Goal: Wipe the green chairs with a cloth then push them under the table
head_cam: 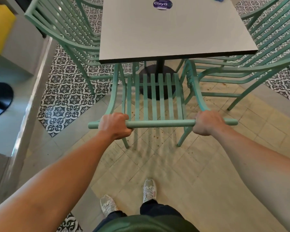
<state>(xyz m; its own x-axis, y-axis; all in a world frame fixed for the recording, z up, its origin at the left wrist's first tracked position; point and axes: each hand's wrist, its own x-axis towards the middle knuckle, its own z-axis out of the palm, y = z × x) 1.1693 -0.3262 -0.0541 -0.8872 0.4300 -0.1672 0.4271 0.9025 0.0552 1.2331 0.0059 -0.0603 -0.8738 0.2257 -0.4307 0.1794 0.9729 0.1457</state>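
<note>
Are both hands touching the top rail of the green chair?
Touching. The head view shows the left hand and right hand wrapped around the top rail.

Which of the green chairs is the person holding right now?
The near chair, facing the table: left hand and right hand grip its top rail. The chairs at the left and right are untouched.

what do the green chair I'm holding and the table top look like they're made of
Green chair: probably painted metal, with thin slats, a tubular top rail and a matte mint coat. Table top: likely laminate over board, a smooth pale grey face with a dark edge band. Both are guesses from looks alone.
</note>
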